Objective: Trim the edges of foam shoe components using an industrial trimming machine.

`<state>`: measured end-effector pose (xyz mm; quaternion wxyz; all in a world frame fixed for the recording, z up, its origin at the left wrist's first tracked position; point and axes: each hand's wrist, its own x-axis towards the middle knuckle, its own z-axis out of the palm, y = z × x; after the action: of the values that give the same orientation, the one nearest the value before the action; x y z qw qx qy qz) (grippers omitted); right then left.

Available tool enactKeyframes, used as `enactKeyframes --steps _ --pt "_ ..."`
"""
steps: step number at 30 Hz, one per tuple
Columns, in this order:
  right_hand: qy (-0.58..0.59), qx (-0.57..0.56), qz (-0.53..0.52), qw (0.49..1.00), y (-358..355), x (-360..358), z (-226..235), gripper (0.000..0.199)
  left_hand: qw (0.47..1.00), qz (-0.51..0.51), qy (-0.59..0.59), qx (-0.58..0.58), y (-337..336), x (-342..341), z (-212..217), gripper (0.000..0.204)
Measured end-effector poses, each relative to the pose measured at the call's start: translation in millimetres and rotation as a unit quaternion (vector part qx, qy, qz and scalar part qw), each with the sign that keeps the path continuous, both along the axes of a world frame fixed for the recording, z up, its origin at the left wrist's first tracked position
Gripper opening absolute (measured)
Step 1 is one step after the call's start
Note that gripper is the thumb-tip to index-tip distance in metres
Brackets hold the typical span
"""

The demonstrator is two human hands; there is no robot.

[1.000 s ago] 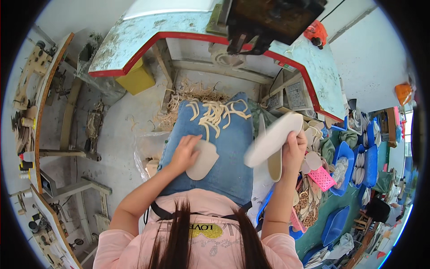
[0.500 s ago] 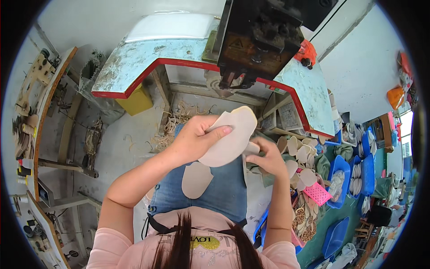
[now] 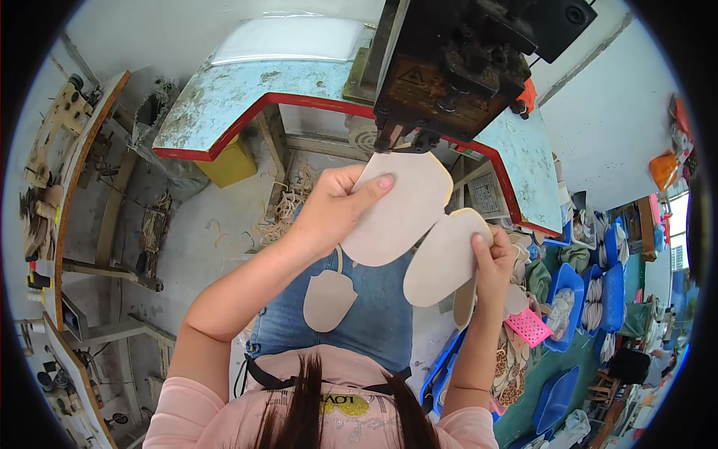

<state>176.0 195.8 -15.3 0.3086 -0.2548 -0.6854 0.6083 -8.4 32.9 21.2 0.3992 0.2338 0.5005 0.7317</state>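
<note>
Left hand (image 3: 336,209) pinching a pale sole (image 3: 404,206), thumb on top. Right hand (image 3: 493,266) pinching a narrower sole (image 3: 437,262) by its outer edge, thumb on the face; another piece (image 3: 464,303) hangs just under it, grip on that one unclear. Change vs half a second ago: right hand was tucked in by the pale sole's edge, now it's out to the right with its sole in full view; pale sole has gone up, top edge now at the underside of the black machine head (image 3: 449,82). Can't tell if it touches. My read: soles being worked as separate pieces, pale one now at the machine; the two look close to meeting at one corner, so worth watching for a snag. Short piece (image 3: 329,301) unmoved on the jeans (image 3: 381,299). Further out: blue tabletop (image 3: 224,105) with red edge, yellow bin (image 3: 232,163) below, pink basket (image 3: 529,327) and blue tubs (image 3: 566,292) off right.
</note>
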Motion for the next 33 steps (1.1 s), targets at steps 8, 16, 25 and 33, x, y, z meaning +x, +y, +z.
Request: enactKeyframes --steps 8,16,25,33 --pt "-0.021 0.005 0.032 0.999 -24.7 -20.2 -22.0 0.011 0.982 -0.099 0.116 -0.111 -19.2 -41.8 20.1 0.024" --pt "0.014 0.007 0.019 1.000 -9.7 -24.9 -4.8 0.010 0.992 -0.079 0.040 -0.084 -28.4 -29.8 10.2 0.024" --pt "-0.027 0.058 0.075 0.995 37.6 -58.4 53.0 0.013 0.999 0.004 -0.039 0.002 -29.8 -6.0 -8.4 0.022" --pt "-0.059 0.114 0.177 0.976 42.8 -97.5 98.2 0.009 0.999 0.019 -0.033 0.007 -41.8 -0.2 -19.6 0.020"
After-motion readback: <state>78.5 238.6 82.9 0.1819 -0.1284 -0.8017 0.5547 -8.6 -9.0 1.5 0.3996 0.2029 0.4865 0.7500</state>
